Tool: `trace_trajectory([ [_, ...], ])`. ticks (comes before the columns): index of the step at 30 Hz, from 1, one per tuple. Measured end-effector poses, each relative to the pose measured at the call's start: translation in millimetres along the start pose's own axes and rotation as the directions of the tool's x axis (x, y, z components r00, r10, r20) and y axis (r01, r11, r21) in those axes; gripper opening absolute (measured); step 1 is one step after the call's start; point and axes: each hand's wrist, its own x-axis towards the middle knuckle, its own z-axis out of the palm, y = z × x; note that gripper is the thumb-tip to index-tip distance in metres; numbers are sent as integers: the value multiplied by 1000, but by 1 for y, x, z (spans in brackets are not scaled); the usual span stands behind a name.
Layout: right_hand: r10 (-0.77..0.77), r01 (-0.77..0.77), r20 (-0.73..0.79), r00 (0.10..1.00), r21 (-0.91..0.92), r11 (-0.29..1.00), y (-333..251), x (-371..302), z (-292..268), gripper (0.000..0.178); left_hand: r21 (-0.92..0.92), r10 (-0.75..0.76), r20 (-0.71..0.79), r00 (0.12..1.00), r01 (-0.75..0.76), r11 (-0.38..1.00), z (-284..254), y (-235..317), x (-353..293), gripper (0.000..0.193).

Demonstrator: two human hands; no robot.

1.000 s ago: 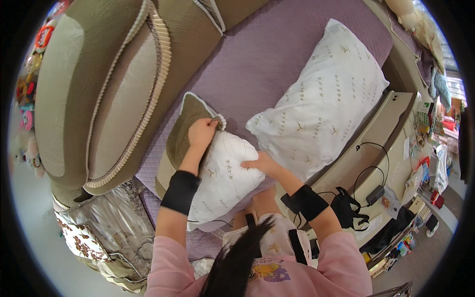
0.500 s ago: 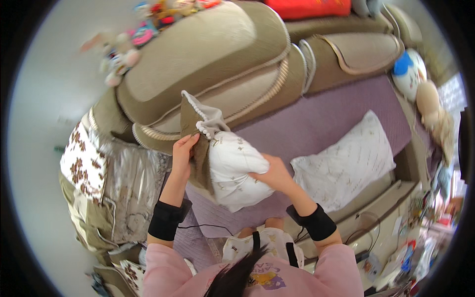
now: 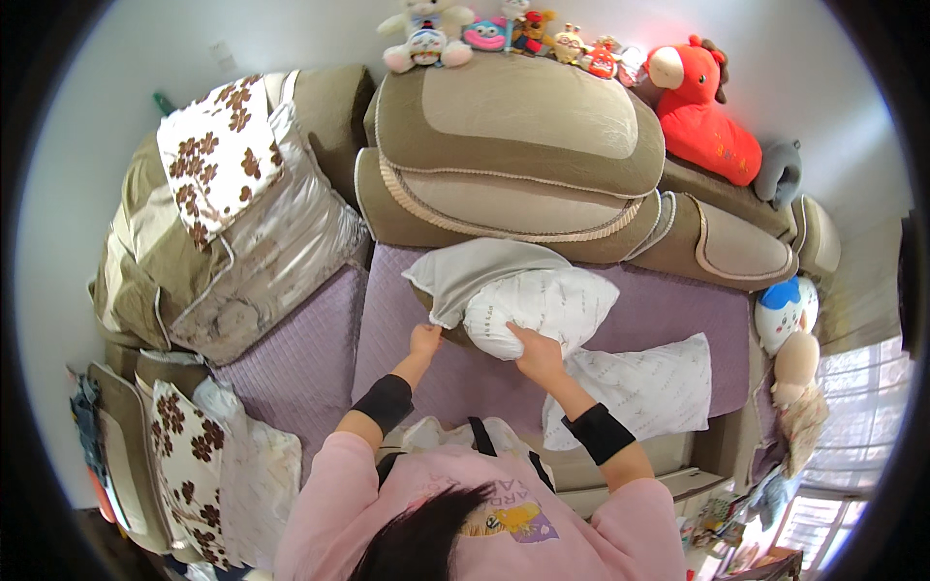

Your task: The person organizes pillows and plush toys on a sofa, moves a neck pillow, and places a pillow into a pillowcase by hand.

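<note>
While a black band [image 3: 384,403] wraps the forearm just behind the left hand [image 3: 426,341], a second band [image 3: 600,433] sits behind the right hand [image 3: 539,356]. Left hand: fingertips pinching the lower edge of a grey-and-olive cover [image 3: 484,266]. Right hand: thumb on the near side of a white printed pillow [image 3: 562,300], gripping it; its other fingers are partly hidden. Second white pillow [image 3: 639,387]: right of the right hand, lying flat, part of it behind that forearm. First pillow lies just beyond the right hand, over the purple quilted seat [image 3: 397,320]; the cover drapes against its left end, just beyond the left hand. How much of the pillow is inside: can't tell. Flowered cloth [image 3: 221,155]: well left of the left hand, farther out. Backrest cushion [image 3: 533,107]: beyond both hands. Farthest: row of plush toys [image 3: 486,35] along its top, red plush horse [image 3: 702,121] beyond the right hand, off to its right.
</note>
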Motion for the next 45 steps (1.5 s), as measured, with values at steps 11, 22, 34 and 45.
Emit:
trace_trajectory([
  [11,114,-105,147,983,-63,992,2,-15,8,51,564,749,215,627,-706,429,20,-17,-20,13],
  [22,89,-78,190,978,-67,995,10,-2,-6,53,665,741,162,652,-627,406,43,18,-5,15],
  [34,67,-50,195,979,-88,995,7,4,-2,53,673,545,224,808,-533,514,32,5,25,14],
  [45,-40,81,200,979,-203,976,-5,28,-3,52,672,350,294,889,-453,586,19,9,31,15],
])
